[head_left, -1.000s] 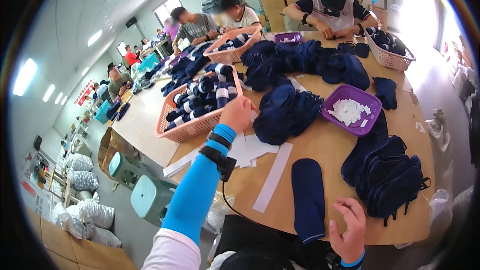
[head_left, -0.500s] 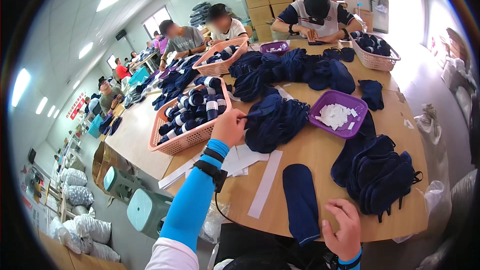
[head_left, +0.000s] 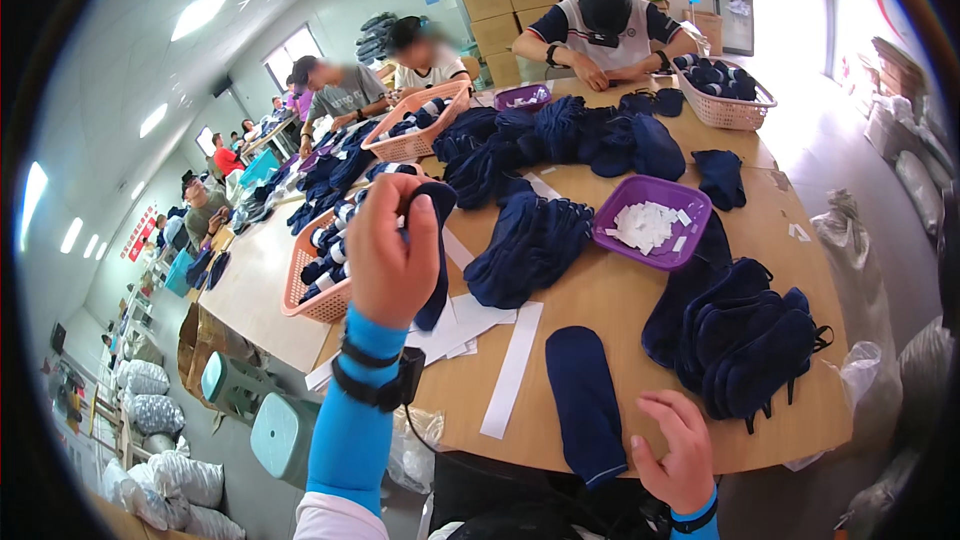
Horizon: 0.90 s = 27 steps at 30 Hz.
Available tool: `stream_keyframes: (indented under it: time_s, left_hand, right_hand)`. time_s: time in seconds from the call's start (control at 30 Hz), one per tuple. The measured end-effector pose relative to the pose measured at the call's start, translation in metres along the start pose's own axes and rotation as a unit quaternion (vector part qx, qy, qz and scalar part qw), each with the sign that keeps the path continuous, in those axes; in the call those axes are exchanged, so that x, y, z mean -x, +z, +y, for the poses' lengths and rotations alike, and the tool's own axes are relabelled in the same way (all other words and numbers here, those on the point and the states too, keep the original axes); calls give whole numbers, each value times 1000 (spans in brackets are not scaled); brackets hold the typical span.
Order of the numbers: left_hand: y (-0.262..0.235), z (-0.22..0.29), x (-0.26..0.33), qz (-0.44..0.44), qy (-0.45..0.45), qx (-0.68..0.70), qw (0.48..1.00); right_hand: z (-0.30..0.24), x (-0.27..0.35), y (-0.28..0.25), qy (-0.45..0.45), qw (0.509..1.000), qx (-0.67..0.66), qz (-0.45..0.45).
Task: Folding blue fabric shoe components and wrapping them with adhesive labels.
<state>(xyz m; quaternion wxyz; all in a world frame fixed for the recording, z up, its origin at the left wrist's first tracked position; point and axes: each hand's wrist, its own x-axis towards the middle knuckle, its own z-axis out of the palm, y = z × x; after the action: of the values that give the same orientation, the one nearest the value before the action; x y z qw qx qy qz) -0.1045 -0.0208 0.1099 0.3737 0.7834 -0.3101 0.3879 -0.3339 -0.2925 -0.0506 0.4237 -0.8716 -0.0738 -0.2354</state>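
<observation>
My left hand is raised over the table, its fingers closed on a navy sock that hangs down beside the palm. Below and to the right lies the bunched pile of navy socks. A single navy sock lies flat in front of me, its hemmed end toward the table's near edge. Just right of that end my right hand rests with bent fingers apart and nothing held. White paper strips lie under and beside my left wrist.
A purple tray holds small white labels. Another navy stack with thin loops lies at right. Pink baskets hold rolled navy bundles with white bands. Across the table a person works; two others sit at far left. Green stools stand left.
My left hand has come away from the pile, moving up and toward me with a sock in it. My right hand stays near the flat sock. The view has shifted slightly.
</observation>
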Motion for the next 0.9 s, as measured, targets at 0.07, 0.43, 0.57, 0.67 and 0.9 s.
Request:
stream_keyframes:
  time_s: [0.07,0.43,0.57,0.67,0.9]
  left_hand:
    - [-9,38,0,-18,-23,58,998]
    - [1,132,86,-319,-273,372,828]
    - [22,138,101,-286,-272,332,857]
    - [40,116,103,-233,-218,202,926]
    - [83,51,132,-318,-195,-5,928]
  right_hand:
    - [3,5,0,16,1000,-5,8]
    - [-31,-13,1,-19,960,-269,75]
    - [-12,-8,8,88,962,-228,-121]
    - [-20,8,0,94,962,-224,-121]
    - [-48,11,-6,296,916,-229,-144]
